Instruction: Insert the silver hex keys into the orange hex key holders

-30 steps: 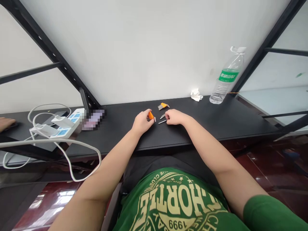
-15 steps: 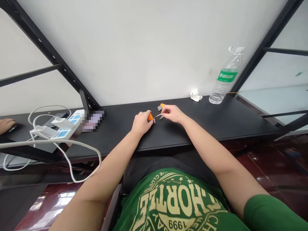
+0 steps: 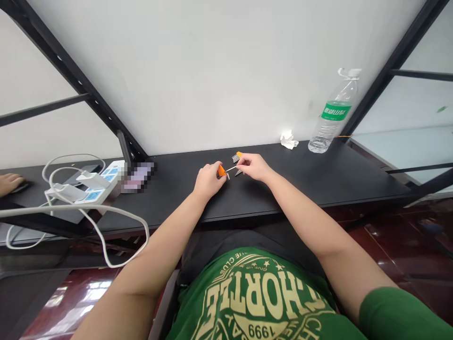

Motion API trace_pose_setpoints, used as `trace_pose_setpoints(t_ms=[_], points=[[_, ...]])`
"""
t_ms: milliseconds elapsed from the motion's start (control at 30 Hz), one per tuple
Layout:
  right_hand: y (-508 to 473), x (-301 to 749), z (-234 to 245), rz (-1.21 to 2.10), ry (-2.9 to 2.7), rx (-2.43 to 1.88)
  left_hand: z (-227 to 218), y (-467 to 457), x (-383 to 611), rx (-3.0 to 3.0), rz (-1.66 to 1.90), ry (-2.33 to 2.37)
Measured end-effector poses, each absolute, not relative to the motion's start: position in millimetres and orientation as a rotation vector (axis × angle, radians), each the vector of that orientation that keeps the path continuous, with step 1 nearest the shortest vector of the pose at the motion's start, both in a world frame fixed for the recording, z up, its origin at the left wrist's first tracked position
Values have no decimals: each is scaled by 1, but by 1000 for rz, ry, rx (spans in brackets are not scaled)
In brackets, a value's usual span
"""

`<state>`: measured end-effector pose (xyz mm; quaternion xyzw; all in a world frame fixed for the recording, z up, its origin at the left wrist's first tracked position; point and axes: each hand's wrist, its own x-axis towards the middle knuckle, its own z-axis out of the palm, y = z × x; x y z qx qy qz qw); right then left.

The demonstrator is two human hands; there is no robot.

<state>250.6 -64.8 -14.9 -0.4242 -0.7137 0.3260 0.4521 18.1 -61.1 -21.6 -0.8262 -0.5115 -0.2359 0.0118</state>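
Note:
My left hand (image 3: 208,179) rests on the black desk (image 3: 318,179) with its fingers closed around a small orange holder (image 3: 222,171). My right hand (image 3: 254,166) pinches a thin silver hex key (image 3: 231,168), lifted a little off the desk, with its tip right at the orange holder. A second orange holder (image 3: 237,156) with several hex keys fanned out lies just behind my right hand. Another hex key (image 3: 238,173) lies on the desk under my right fingers.
A clear water bottle (image 3: 334,115) with a green label stands at the back right, a crumpled white tissue (image 3: 289,140) beside it. A white power strip (image 3: 95,185) with plugs and cables sits at the left. Another person's hand (image 3: 10,181) shows at the far left edge.
My right hand picked a hex key up off the desk and brought it left to the orange holder in my left hand. My left hand stayed put.

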Motion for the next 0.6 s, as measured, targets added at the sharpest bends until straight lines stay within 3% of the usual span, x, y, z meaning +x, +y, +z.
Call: trace_pose_setpoints(t_ms=[600], points=[[-64,243,-14,1249,-1434,-880,-19,-64,21,-2541,-661,-1556]])
